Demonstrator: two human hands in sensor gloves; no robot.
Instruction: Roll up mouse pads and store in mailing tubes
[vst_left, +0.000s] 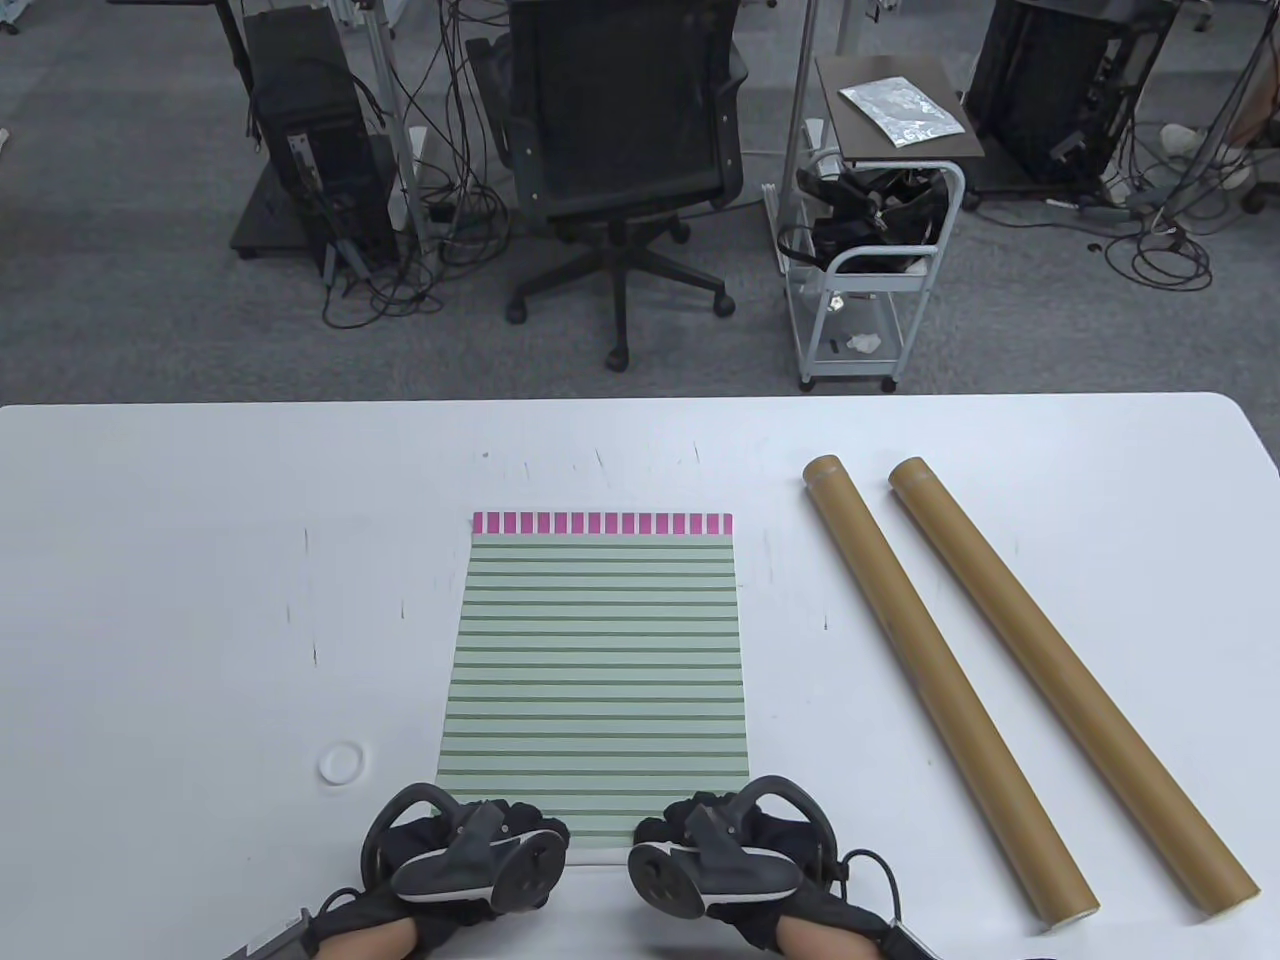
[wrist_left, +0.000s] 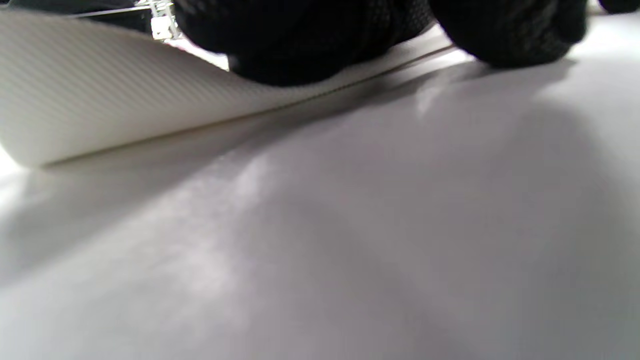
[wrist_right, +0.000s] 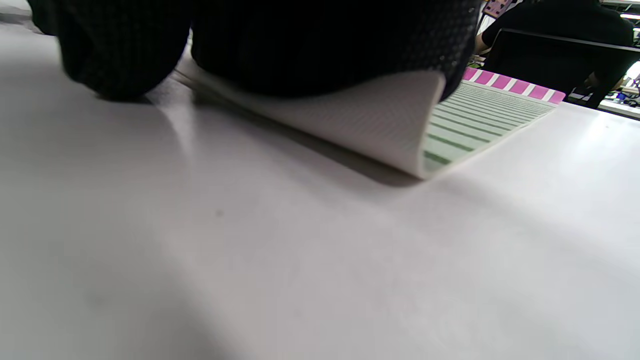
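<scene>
Striped mouse pad (vst_left: 595, 670) lies flat on the white surface (vst_left: 200, 600), long axis running away from the person, pink-checked end far, near edge under both hands. Left hand (vst_left: 470, 850) and right hand (vst_left: 715, 850) sit at the two near corners; both wrist views show the near edge lifted off the surface and curled back over, white textured underside exposed, gloved fingers (wrist_right: 325, 55) wrapped over the raised lip. Both hands therefore grasp the pad's near edge; exact thumb placement not visible. Judgement: pad is thin, light and limp, bends readily without creasing, so it should roll tightly. The textured backing probably grips the surface, which helps keep the far end from sliding while rolling forward. Hold at the two corners looks right: even pressure across the width needed or the roll will cone and skew. Roll must end narrower than the bore of the mailing tubes (vst_left: 940, 680); two brown tubes lie side by side, well to the right of the pad, untouched. A small white cap-like disc (vst_left: 341, 763) lies left of the pad.
</scene>
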